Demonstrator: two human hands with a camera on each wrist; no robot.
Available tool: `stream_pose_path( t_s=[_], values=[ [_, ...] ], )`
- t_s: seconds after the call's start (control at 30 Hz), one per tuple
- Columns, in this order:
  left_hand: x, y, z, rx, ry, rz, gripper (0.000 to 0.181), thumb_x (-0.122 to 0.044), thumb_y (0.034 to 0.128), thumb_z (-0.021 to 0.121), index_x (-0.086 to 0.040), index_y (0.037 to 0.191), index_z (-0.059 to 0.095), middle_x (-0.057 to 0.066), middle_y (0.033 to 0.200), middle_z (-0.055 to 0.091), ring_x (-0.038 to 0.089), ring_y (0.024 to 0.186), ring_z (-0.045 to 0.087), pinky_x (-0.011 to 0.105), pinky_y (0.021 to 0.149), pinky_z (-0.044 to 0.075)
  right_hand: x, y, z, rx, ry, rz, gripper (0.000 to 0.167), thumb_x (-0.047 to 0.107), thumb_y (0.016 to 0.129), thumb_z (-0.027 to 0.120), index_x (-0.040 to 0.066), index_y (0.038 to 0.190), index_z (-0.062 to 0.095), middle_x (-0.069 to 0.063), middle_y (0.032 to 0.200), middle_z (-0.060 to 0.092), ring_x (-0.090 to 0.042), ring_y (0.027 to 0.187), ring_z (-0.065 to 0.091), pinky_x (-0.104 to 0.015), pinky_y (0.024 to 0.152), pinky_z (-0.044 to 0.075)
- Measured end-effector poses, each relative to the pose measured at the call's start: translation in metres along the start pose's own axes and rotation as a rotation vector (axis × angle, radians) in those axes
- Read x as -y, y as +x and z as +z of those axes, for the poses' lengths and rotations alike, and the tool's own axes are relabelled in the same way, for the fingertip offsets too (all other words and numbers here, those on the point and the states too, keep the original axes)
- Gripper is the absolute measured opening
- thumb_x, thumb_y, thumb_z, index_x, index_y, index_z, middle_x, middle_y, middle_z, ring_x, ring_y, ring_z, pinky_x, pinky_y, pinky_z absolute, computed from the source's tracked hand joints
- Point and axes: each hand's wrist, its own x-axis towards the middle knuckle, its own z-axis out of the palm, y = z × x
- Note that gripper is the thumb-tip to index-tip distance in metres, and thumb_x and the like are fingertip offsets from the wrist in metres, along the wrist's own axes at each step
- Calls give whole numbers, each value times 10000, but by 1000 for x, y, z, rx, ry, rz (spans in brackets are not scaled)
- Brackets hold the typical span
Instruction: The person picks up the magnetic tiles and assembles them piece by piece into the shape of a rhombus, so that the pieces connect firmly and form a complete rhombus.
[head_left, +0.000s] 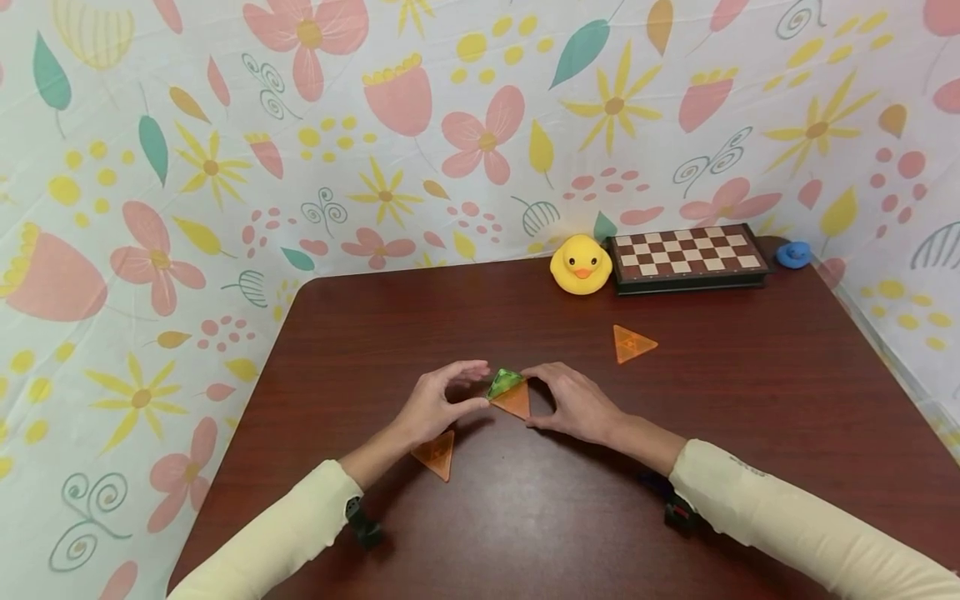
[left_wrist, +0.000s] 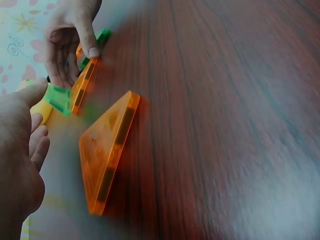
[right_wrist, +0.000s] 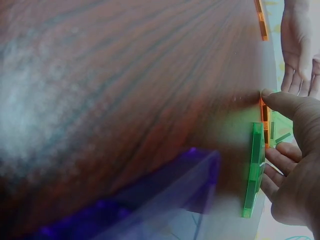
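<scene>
Status: early, by our read. One pair of tiles is together — the rest lie loose. We have an orange triangle (head_left: 516, 401) flat on the tabletop (head_left: 502, 533), mid-way between the hands, with a green triangle (head_left: 504, 382) at its far-left edge. Green looks raised off that edge; from these angles we can't tell if the two are actually locked.

Left to place, if they all count: a second orange triangle (head_left: 437, 456) just below the left wrist, a third orange triangle (head_left: 632, 344) farther off beyond the right hand, a second green tile (right_wrist: 253, 170) beside the right fingers, and a purple piece (right_wrist: 155, 182) close to the right wrist camera, blurred.

Hands: right hand (head_left: 577, 404) grips the orange triangle between thumb and fingers along its right edge. Left hand (head_left: 442, 404) is wide, fingers nearly straight and gripping nothing, thumb at the left corner where green and orange meet.

Tile look: clear coloured plastic, thick rims, dark inserts along the edges — easiest to see on the second orange triangle. No damage that we can see.
</scene>
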Motion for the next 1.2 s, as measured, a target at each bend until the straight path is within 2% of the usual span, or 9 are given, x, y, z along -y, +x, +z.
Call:
stream_pose_path(
  t_s=[0.2, 0.43, 0.6, 0.93, 1.03, 1.2],
  values=[
    [6, -12, -13, 74, 3, 10, 678, -194, 922, 858, -51, 1520, 571, 42, 1438, 669, 216, 1294, 640, 411, 1063, 530, 0, 0, -2, -1, 3, -4, 725, 269, 798, 972, -3, 1388, 650, -158, 1355, 676, -346, 1290, 616, -531, 1049, 528],
    [15, -31, -25, 142, -16, -24, 695, -188, 912, 869, -80, 1530, 570, 26, 1468, 649, 229, 1298, 629, 447, 1059, 526, 0, 0, -1, 1, -12, -6, 727, 272, 798, 971, 3, 1392, 649, -156, 1359, 674, -342, 1284, 619, -527, 1036, 538],
    [21, -46, -33, 181, 38, -36, 678, -248, 903, 882, -143, 1514, 606, -46, 1484, 632, 195, 1305, 605, 433, 1063, 513, 0, 0, 0, 1, -5, -7, 727, 267, 796, 972, 3, 1392, 650, -153, 1360, 675, -341, 1286, 619, -529, 1040, 535],
    [29, -69, -46, 198, 177, 36, 741, -393, 821, 937, -212, 1479, 648, -75, 1297, 694, 139, 1115, 612, 321, 915, 526, 2, -1, -1, 5, -6, 6, 723, 271, 802, 969, 5, 1393, 649, -155, 1361, 675, -342, 1288, 618, -531, 1040, 534],
    [30, -74, -48, 211, 200, 43, 780, -449, 810, 933, -236, 1497, 630, -102, 1312, 679, 121, 1118, 601, 322, 912, 520, 2, -1, -1, 6, -3, 7, 723, 274, 803, 968, 7, 1395, 649, -152, 1360, 675, -339, 1285, 619, -530, 1036, 536],
    [28, -79, -48, 240, 225, 73, 902, -488, 765, 956, -229, 1543, 580, -105, 1418, 635, 111, 1178, 579, 355, 979, 511, 2, -1, -1, 6, -3, 9, 725, 277, 805, 967, 8, 1398, 647, -151, 1365, 672, -337, 1288, 615, -528, 1037, 536]
  ],
)
